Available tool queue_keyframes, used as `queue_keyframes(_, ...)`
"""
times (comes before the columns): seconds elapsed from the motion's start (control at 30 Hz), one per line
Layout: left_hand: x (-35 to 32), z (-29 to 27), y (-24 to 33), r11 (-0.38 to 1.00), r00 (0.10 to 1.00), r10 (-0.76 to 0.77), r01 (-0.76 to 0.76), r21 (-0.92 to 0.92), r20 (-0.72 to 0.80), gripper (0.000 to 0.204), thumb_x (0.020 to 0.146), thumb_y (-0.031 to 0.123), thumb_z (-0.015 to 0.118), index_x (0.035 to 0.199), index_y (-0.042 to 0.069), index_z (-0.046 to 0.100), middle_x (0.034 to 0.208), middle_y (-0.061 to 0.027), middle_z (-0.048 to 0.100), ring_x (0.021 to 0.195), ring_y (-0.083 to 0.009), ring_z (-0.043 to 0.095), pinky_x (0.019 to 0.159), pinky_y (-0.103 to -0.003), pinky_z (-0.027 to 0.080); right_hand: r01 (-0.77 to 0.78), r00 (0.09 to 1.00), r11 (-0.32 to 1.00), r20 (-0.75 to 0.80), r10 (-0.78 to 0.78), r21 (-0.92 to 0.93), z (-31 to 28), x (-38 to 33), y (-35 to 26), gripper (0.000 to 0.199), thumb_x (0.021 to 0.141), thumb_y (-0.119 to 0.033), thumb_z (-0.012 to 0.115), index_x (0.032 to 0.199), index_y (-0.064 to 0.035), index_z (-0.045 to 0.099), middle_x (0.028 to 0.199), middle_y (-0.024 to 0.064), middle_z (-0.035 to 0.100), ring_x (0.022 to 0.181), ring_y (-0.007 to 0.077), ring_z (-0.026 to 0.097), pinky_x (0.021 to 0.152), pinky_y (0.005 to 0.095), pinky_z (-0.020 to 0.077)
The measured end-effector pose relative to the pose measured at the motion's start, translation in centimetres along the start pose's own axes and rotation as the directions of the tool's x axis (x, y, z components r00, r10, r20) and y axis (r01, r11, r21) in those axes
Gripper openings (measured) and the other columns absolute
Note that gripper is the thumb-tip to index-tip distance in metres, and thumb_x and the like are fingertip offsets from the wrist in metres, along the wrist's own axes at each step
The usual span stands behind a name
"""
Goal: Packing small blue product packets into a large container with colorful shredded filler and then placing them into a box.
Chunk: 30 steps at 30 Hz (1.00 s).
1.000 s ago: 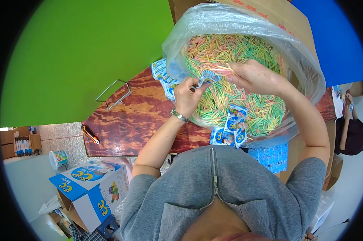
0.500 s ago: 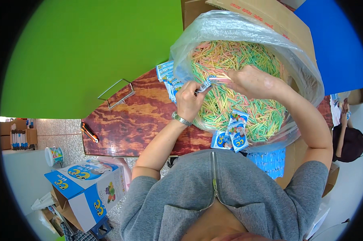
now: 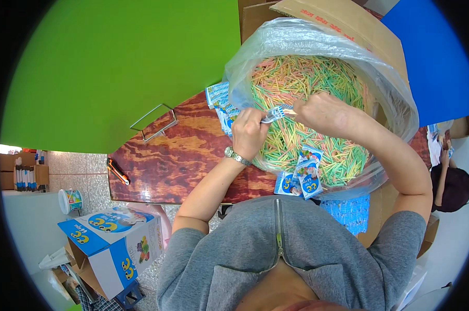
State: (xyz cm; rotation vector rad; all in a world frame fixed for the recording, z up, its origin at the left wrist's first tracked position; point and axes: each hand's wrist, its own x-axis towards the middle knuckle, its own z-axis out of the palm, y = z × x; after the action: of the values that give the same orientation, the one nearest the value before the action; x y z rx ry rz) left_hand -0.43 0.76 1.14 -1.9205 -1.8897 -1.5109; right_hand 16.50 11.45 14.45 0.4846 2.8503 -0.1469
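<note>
My left hand (image 3: 248,132), with a watch at the wrist, is closed on a small blue-and-white packet (image 3: 274,114). My right hand (image 3: 323,111) is closed on a few thin pale sticks (image 3: 292,112), whose ends meet the packet's right side; the fingers hide most of them. Both hands hover over a large clear plastic bag (image 3: 286,33) heaped with thin pink, yellow and green sticks (image 3: 317,78). Several similar packets (image 3: 308,173) lie at the bag's near edge, and more packets (image 3: 221,103) lie beside its left side.
The bag sits in a cardboard box (image 3: 343,18). On the reddish wooden table (image 3: 167,163) are a bent metal frame (image 3: 156,123) and an orange-and-black box cutter (image 3: 118,171). A printed carton (image 3: 115,243) stands lower left. Another person (image 3: 452,184) is at far right.
My right hand has moved a little toward the packet, and fewer sticks show between hand and packet. The packet has tipped flatter, to the right of my left fingers.
</note>
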Motion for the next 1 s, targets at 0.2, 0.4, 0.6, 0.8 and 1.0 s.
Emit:
queue_keyframes(0.2,0.0,0.2,0.0,0.997,0.997,0.064,-0.063,-0.034,0.036,0.016,0.067,-0.001,0.071,0.080,0.004,0.061,0.076,-0.0110,0.062,0.071,-0.0304,0.061,0.062,-0.039,0.048,0.031,0.986,0.997,0.159,-0.041,0.064,-1.5,1.0,0.6,0.026,0.087,-0.023,0.062,0.083,0.0025,0.064,0.069,0.0198,0.064,0.071,0.0368,0.066,0.066,0.0447,0.0525)
queue_keyframes(0.4,-0.3,0.2,-0.1,0.998,0.997,0.047,-0.044,-0.055,0.065,0.014,0.071,0.002,0.073,0.082,0.004,0.064,0.078,-0.0104,0.065,0.072,-0.0281,0.063,0.061,-0.037,0.049,-0.086,0.939,0.991,0.323,0.115,-0.103,-3.4,2.0,-1.2,0.019,0.086,-0.017,0.062,0.083,0.0006,0.070,0.077,0.0192,0.067,0.079,0.0352,0.067,0.070,0.0430,0.0537)
queue_keyframes(0.6,-0.6,0.2,-0.2,0.994,0.998,0.058,-0.055,-0.094,0.030,0.016,0.069,-0.001,0.071,0.083,0.004,0.064,0.080,-0.0105,0.065,0.073,-0.0286,0.063,0.063,-0.037,0.050,-0.082,0.906,0.984,0.401,0.140,-0.160,-4.3,2.1,-1.7,0.017,0.083,-0.004,0.053,0.084,0.0008,0.069,0.083,0.0189,0.068,0.084,0.0338,0.068,0.072,0.0424,0.0547)
queue_keyframes(0.8,-0.3,0.0,0.3,0.991,0.993,0.115,-0.114,-0.063,0.004,0.017,0.071,0.000,0.073,0.085,0.003,0.064,0.080,-0.0102,0.066,0.072,-0.0280,0.063,0.062,-0.036,0.050,-0.081,0.872,0.971,0.456,0.179,-0.226,-4.4,2.4,-2.1,0.017,0.083,-0.005,0.053,0.084,0.0003,0.069,0.083,0.0177,0.069,0.082,0.0332,0.068,0.070,0.0427,0.0548)
queue_keyframes(1.0,-0.1,0.4,0.7,0.990,0.992,0.126,-0.126,-0.067,-0.001,0.020,0.074,0.004,0.076,0.090,0.004,0.066,0.083,-0.0115,0.067,0.073,-0.0286,0.064,0.061,-0.035,0.051,-0.089,0.931,0.973,0.329,0.157,-0.214,-3.2,3.3,-2.6,0.016,0.082,-0.006,0.056,0.091,0.0000,0.068,0.078,0.0177,0.068,0.078,0.0323,0.069,0.066,0.0427,0.0550)
